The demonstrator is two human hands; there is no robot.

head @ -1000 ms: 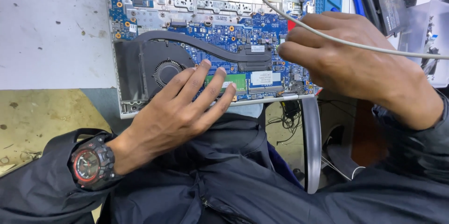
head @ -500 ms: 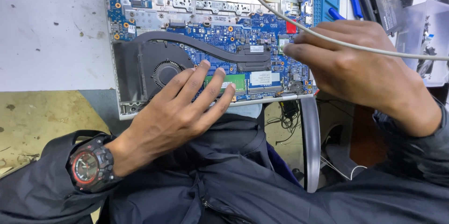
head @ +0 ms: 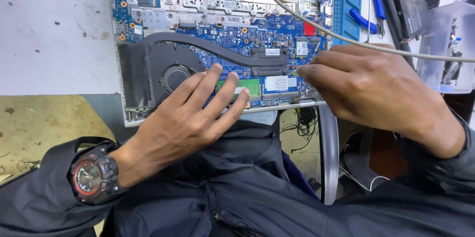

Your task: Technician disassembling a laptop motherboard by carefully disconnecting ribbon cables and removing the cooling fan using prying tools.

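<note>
- Left hand [head: 190, 118] flat, fingers spread, resting on green memory stick [head: 250, 87].
- Stick lying 3-to-9, at 9 o'clock from right hand [head: 368, 86].
- Right fingertips pinched together on laptop board [head: 232, 39]; anything held, cannot tell.

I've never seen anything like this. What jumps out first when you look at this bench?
The opened laptop with its bright blue circuit board fills the top middle, a dark heat pipe curving from the round fan. The left hand lies flat across the board's near edge over a green memory stick, a black and red wristwatch on its wrist. The right hand pinches at the board's right side, under a grey cable.
</note>
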